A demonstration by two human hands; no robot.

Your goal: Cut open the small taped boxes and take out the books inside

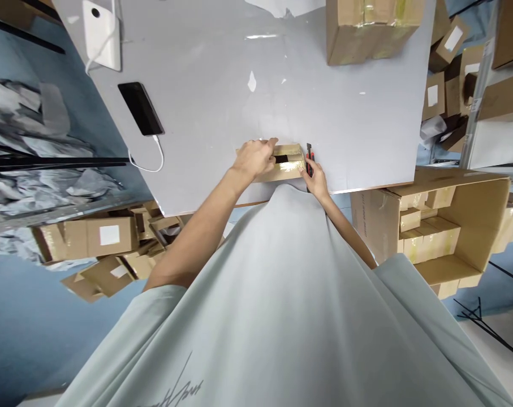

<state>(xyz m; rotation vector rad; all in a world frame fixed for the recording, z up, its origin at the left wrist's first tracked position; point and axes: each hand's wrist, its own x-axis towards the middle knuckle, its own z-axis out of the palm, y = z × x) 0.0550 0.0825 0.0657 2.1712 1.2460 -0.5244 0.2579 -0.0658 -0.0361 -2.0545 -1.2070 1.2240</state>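
Observation:
A small taped cardboard box (292, 166) lies near the front edge of the table, a dark gap showing in its top. My left hand (256, 157) grips the box's left part from above, one finger stretched out along the far side. Part of the box is hidden beneath that hand. At the box's right end, my right hand (316, 180) is closed around a red and black box cutter (310, 160), whose tip points away from me. A fingertip of this hand is at the box's near right corner.
On the grey table (205, 113) are a black phone (141, 108) with a white cable, a white device (102, 35) and a larger taped carton (373, 31). An open carton (491, 226) of small boxes stands at right. More boxes (99, 237) lie lower left.

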